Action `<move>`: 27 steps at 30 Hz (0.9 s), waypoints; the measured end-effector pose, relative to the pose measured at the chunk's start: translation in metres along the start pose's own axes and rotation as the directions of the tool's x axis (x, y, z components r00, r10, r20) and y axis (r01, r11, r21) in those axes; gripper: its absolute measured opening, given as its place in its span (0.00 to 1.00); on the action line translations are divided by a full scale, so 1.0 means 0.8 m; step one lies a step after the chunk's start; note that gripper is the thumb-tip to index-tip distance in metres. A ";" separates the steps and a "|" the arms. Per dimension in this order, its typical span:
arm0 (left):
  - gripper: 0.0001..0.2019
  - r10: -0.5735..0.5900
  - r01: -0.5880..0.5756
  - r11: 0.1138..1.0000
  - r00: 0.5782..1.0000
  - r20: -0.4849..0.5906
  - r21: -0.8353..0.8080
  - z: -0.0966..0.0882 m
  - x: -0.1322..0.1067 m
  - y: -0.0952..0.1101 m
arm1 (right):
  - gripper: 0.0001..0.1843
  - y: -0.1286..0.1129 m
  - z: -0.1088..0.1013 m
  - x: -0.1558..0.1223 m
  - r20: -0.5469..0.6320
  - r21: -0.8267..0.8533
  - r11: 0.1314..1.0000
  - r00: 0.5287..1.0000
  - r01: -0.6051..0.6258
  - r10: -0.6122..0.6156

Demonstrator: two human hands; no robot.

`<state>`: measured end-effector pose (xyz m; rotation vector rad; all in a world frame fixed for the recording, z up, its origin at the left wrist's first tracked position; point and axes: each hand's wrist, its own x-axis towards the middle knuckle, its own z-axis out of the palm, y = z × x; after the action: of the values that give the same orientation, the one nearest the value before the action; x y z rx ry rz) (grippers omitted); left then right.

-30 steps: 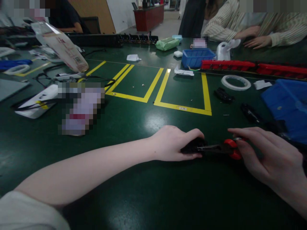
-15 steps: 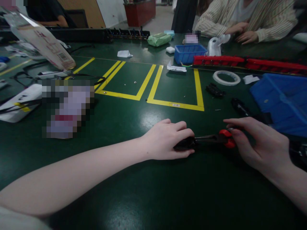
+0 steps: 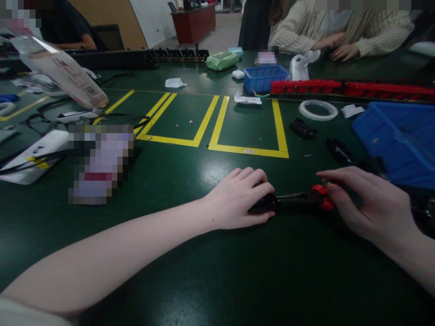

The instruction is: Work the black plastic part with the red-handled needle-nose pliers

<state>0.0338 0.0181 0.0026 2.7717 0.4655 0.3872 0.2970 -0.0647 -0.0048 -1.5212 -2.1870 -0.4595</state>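
Observation:
My left hand (image 3: 239, 198) lies on the dark green table (image 3: 217, 271) with its fingers curled over a small black part (image 3: 263, 203), pressing it down. My right hand (image 3: 367, 206) grips the red handles of a pair of pliers (image 3: 306, 198). The pliers' dark jaws reach left and meet the black part under my left fingers. Both hands rest low on the table near its front middle.
Yellow tape rectangles (image 3: 249, 151) mark the table behind my hands. A big blue bin (image 3: 401, 136) stands at the right, with loose black parts (image 3: 304, 128) and a tape roll (image 3: 318, 109) nearby. Further back are a small blue tray (image 3: 263, 78), red strips (image 3: 306, 86) and other people's arms (image 3: 340, 40). Papers and cables lie at the left.
My hands and the pliers stay almost where they were. My left fingers have curled a little more over the black part. The camera view has shifted slightly.

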 end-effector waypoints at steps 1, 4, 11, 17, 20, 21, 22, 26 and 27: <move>0.17 0.000 0.000 1.000 1.000 0.001 0.000 0.000 0.000 0.000 | 0.10 0.000 0.000 0.000 -0.001 -0.002 1.000 1.000 0.005 -0.005; 0.17 -0.005 0.005 1.000 1.000 0.008 0.002 -0.001 0.000 0.000 | 0.09 -0.003 0.001 0.002 -0.015 0.001 1.000 1.000 0.016 -0.016; 0.17 -0.013 0.013 1.000 1.000 0.025 -0.010 -0.002 0.000 0.001 | 0.07 -0.010 0.000 0.005 -0.016 0.032 0.999 0.999 0.031 -0.031; 0.17 -0.024 0.025 0.999 0.998 0.049 -0.026 -0.004 0.001 0.001 | 0.07 -0.011 0.001 0.005 -0.016 0.073 0.997 1.000 -0.016 0.017; 0.17 -0.027 0.029 0.999 0.998 0.054 -0.044 -0.004 0.000 0.000 | 0.07 -0.015 0.003 0.008 -0.018 0.104 0.995 1.000 -0.010 0.012; 0.17 -0.028 0.031 0.998 0.998 0.055 -0.050 -0.004 0.000 -0.001 | 0.07 -0.016 0.003 0.009 -0.013 0.104 0.995 1.000 -0.004 0.005; 0.17 -0.029 0.033 0.998 0.998 0.058 -0.056 -0.004 0.000 -0.001 | 0.06 -0.018 0.003 0.010 -0.007 0.104 0.995 1.000 0.002 -0.001; 0.17 -0.039 0.046 0.996 0.996 0.075 -0.083 -0.004 0.002 -0.002 | 0.06 -0.021 0.002 0.011 0.021 0.122 0.992 1.000 0.013 -0.016; 0.17 -0.041 0.048 0.995 0.996 0.078 -0.089 -0.004 0.002 -0.002 | 0.06 -0.021 0.002 0.011 0.024 0.127 0.992 0.999 0.018 -0.021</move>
<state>0.0338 0.0210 0.0058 2.6723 0.4781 0.2842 0.2781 -0.0622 -0.0019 -1.4470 -2.2080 -0.3029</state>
